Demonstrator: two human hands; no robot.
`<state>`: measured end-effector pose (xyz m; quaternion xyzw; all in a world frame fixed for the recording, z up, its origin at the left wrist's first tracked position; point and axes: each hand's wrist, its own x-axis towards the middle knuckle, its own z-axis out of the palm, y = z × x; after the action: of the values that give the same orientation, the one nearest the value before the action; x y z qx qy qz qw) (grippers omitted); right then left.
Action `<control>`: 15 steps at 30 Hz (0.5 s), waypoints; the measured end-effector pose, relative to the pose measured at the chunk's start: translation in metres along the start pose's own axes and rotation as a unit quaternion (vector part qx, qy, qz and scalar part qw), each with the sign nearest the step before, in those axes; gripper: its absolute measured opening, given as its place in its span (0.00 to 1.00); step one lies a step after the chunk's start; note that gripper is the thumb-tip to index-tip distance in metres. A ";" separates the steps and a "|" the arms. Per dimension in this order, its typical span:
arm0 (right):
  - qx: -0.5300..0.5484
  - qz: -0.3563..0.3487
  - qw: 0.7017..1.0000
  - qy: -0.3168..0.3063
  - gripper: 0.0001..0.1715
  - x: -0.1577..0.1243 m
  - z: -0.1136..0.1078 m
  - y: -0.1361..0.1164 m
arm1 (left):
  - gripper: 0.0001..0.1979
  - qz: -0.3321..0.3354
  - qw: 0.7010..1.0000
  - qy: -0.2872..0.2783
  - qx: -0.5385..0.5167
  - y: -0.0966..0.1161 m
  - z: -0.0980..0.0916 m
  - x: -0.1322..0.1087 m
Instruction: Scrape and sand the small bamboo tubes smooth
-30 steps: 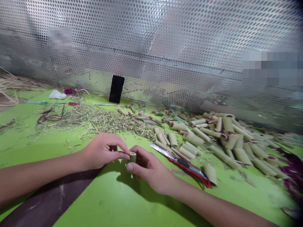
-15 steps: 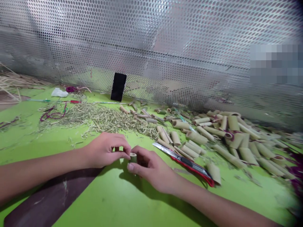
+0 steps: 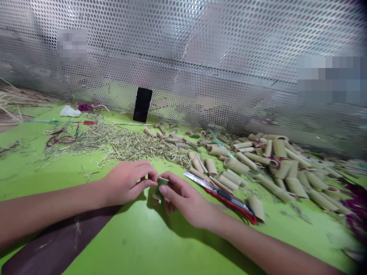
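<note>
My left hand [image 3: 127, 184] and my right hand [image 3: 183, 198] meet low over the green table [image 3: 137, 244]. Between their fingertips sits a short green bamboo tube piece [image 3: 161, 182]. Both hands pinch it, the left from the left side, the right from above and behind. The lower half of the piece is hidden by my right fingers. A red-handled utility knife [image 3: 220, 193] with its blade out lies just right of my right hand.
A heap of cut bamboo tubes [image 3: 266, 164] covers the right of the table. Straw-like shavings [image 3: 114, 143] spread across the middle left. A black phone [image 3: 142, 104] leans on the perforated metal wall [image 3: 200, 57]. Purple cords [image 3: 61, 137] lie at the left.
My right hand has rolled its fingers over the top of the tube piece, which now tilts and shows less of its open end. My left hand holds about the same spot.
</note>
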<state>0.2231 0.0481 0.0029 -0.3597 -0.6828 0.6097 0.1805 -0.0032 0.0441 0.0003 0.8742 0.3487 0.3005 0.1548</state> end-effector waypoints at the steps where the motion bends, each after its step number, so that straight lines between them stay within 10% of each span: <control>1: -0.001 0.002 1.000 0.000 0.27 0.000 0.000 0.000 | 0.10 -0.004 1.000 0.000 -0.003 -0.001 0.000 0.000; 15: 0.001 0.012 1.000 -0.021 0.24 -0.001 0.001 -0.001 | 0.08 -0.002 0.997 0.002 -0.073 -0.006 0.001 0.002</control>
<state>0.2225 0.0469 0.0035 -0.3545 -0.6818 0.6198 0.1589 -0.0043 0.0494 -0.0029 0.8593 0.3278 0.3266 0.2177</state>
